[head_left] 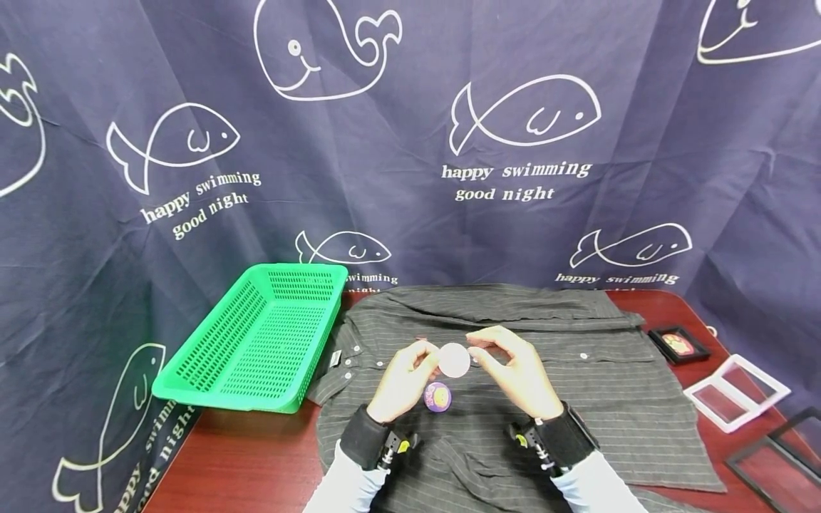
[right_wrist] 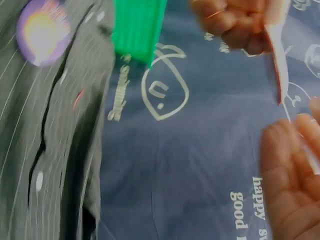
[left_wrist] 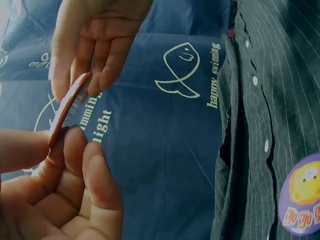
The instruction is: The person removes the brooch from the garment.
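Note:
My left hand (head_left: 405, 381) pinches a round, pale badge (head_left: 454, 360) by its edge, between thumb and fingers. Seen edge-on in the left wrist view, the badge (left_wrist: 67, 110) is thin with a red rim. My right hand (head_left: 516, 370) is just right of it, fingers loosely bent and holding nothing; the right wrist view shows a gap between this hand (right_wrist: 292, 180) and the badge (right_wrist: 278, 65). A purple round badge (head_left: 437, 397) with a yellow cartoon figure lies below on a dark pinstriped shirt (head_left: 616, 406). A small red bit (right_wrist: 78, 99) shows on the shirt.
A green plastic basket (head_left: 250, 403) stands on the left of the red-brown table (head_left: 244, 456). At the right lie a small black frame with a picture (head_left: 678, 345), a white frame (head_left: 727, 426) and a larger black frame (head_left: 747, 467). A blue fish-print curtain (head_left: 410, 157) hangs behind.

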{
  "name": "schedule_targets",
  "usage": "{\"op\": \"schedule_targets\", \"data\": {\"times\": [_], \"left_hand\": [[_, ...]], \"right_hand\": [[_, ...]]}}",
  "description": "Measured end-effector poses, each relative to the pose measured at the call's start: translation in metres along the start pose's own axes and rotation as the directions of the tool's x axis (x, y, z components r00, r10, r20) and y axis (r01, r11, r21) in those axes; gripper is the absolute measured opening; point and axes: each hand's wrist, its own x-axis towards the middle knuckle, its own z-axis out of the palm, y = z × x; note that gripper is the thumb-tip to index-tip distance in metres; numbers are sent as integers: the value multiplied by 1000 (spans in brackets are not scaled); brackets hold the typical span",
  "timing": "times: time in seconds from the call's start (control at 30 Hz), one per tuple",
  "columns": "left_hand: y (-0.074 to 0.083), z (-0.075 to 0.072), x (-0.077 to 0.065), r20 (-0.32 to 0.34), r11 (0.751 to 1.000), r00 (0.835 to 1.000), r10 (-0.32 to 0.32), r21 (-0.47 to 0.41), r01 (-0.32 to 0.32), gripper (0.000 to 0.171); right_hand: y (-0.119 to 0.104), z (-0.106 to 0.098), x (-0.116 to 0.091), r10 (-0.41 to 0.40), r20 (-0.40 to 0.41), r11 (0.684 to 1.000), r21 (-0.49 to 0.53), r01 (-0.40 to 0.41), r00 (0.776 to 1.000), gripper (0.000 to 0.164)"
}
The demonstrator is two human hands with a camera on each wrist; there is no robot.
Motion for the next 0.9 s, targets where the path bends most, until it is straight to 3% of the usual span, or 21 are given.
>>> {"op": "schedule_targets", "data": {"times": [0.13,0.27,0.57,0.9], "left_hand": [[1,0,0,11,999,1000,24,40,-24,19],[3,1,-1,6,998,999,37,48,-37,18],[3,3,-3,-7,990,997,74,123,-73,17],[0,3,-3,-1,982,995,100,158,-98,19]], "right_hand": [[-2,7,-1,183,113,981,43,-189,977,22],[1,11,-3,248,206,961,74,-268,947,22],[5,13,-7,263,264,946,120,-302,928,22],[3,14,-7,246,247,955,105,-279,937,18]]}}
